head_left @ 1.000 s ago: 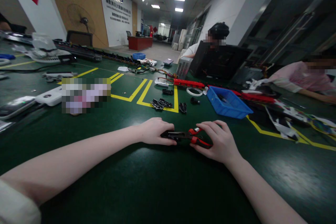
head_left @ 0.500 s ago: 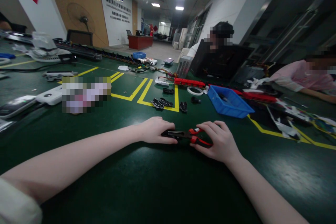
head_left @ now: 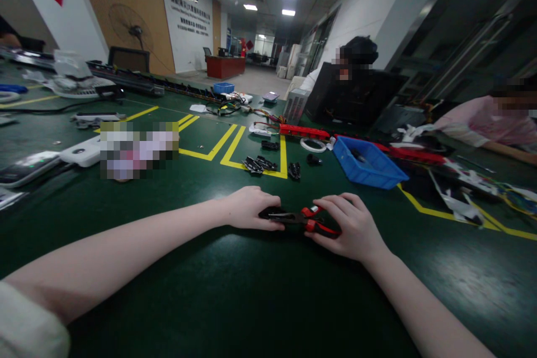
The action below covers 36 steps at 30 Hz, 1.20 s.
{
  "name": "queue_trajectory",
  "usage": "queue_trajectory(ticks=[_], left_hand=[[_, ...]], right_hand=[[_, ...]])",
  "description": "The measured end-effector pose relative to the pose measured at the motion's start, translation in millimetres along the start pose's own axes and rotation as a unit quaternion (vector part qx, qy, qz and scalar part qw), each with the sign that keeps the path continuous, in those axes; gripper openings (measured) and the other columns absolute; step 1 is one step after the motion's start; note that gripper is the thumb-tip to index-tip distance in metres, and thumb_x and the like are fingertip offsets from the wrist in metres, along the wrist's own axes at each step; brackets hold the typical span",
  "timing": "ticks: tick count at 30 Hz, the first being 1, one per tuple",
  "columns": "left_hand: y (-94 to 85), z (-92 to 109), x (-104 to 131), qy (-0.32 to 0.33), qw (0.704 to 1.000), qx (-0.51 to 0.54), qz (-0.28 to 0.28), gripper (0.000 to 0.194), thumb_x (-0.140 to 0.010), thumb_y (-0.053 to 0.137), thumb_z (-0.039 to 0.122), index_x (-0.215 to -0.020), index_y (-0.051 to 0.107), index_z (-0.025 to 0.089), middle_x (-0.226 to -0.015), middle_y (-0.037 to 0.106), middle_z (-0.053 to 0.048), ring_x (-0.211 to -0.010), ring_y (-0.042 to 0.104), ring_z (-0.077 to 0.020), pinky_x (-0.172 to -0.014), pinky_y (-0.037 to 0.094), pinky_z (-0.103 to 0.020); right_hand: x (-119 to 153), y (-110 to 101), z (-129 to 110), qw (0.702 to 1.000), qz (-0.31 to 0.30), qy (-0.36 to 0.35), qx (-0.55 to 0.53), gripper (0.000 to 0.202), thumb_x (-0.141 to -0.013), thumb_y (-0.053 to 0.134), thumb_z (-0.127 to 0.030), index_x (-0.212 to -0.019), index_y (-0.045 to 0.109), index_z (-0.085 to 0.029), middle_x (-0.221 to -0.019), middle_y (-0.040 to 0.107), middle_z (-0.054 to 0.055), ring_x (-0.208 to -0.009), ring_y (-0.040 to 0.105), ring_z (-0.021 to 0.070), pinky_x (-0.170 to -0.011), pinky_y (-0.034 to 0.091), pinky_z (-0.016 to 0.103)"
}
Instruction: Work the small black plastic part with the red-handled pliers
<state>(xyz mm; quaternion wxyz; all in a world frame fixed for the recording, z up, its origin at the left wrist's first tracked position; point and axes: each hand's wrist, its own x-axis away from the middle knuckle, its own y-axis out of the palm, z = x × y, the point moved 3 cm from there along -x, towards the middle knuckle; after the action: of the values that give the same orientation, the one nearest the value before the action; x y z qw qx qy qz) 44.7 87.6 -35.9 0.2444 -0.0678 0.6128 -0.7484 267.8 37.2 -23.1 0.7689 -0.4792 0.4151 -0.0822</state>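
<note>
Red-handled pliers (head_left: pixel 312 212) are in my right hand (head_left: pixel 356 228), which is wrapped round their parted handles. The jaws point left, to a small black part (head_left: pixel 268 213) that my left hand (head_left: pixel 251 208) pinches between thumb and fingers. Jaws and part overlap, and the exact contact is too small to tell. Beyond my hands, several black pieces (head_left: pixel 260 164) lie by the yellow tape on the green table (head_left: pixel 251 296). Another dark piece (head_left: pixel 295 170) sits to their right, and a black cylindrical piece (head_left: pixel 314 160) is near it.
A blue bin (head_left: pixel 369 174) holding dark items stands beyond my right hand. Behind it run red strips (head_left: pixel 304 132) and a white ring (head_left: pixel 312 145). A white power strip (head_left: pixel 84 152) lies at the left. Two people sit across the table, one behind a black monitor (head_left: pixel 356 92).
Both hands keep nearly the same place and hold. The whole view has shifted very slightly.
</note>
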Motion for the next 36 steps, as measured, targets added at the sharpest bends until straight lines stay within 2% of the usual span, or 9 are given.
queue_trajectory(ticks=[6, 14, 25, 36], left_hand=[[-0.2, -1.2, 0.5, -0.004, 1.0, 0.014, -0.004, 0.037, -0.09, 0.053, 0.055, -0.088, 0.054, 0.018, -0.075, 0.063, 0.0, -0.062, 0.055, -0.0158, -0.064, 0.036, -0.027], [0.5, -1.6, 0.5, -0.004, 1.0, 0.017, -0.001, 0.037, -0.089, 0.054, 0.055, -0.086, 0.054, 0.019, -0.074, 0.063, 0.0, -0.061, 0.055, -0.0158, -0.063, 0.036, -0.027], [-1.4, -1.1, 0.7, -0.007, 1.0, 0.013, -0.011, 0.037, -0.091, 0.052, 0.055, -0.09, 0.056, 0.018, -0.076, 0.062, -0.001, -0.062, 0.052, -0.016, -0.06, 0.034, -0.027], [-1.0, -1.3, 1.8, 0.001, 1.0, 0.004, -0.008, 0.039, -0.094, 0.048, 0.055, -0.089, 0.056, 0.018, -0.074, 0.061, -0.001, -0.061, 0.051, -0.0164, -0.061, 0.033, -0.027]], right_hand=[[0.3, -0.6, -0.6, 1.0, 0.004, 0.0, -0.003, 0.044, -0.076, 0.067, -0.048, -0.104, 0.057, -0.016, -0.095, 0.069, 0.011, -0.082, 0.065, 0.0233, -0.077, 0.042, 0.04], [2.0, -1.3, 4.8, 1.0, 0.012, 0.028, 0.006, 0.05, -0.075, 0.069, -0.049, -0.111, 0.056, -0.016, -0.101, 0.069, 0.012, -0.09, 0.065, 0.0251, -0.081, 0.042, 0.041], [-0.6, 0.5, -1.3, 1.0, -0.004, 0.004, 0.009, 0.043, -0.076, 0.067, -0.048, -0.101, 0.059, -0.014, -0.092, 0.068, 0.011, -0.079, 0.063, 0.0222, -0.074, 0.041, 0.038], [-1.4, -0.5, -1.5, 1.0, -0.008, 0.003, -0.005, 0.041, -0.077, 0.067, -0.046, -0.1, 0.058, -0.014, -0.09, 0.067, 0.01, -0.074, 0.06, 0.0205, -0.069, 0.041, 0.036]])
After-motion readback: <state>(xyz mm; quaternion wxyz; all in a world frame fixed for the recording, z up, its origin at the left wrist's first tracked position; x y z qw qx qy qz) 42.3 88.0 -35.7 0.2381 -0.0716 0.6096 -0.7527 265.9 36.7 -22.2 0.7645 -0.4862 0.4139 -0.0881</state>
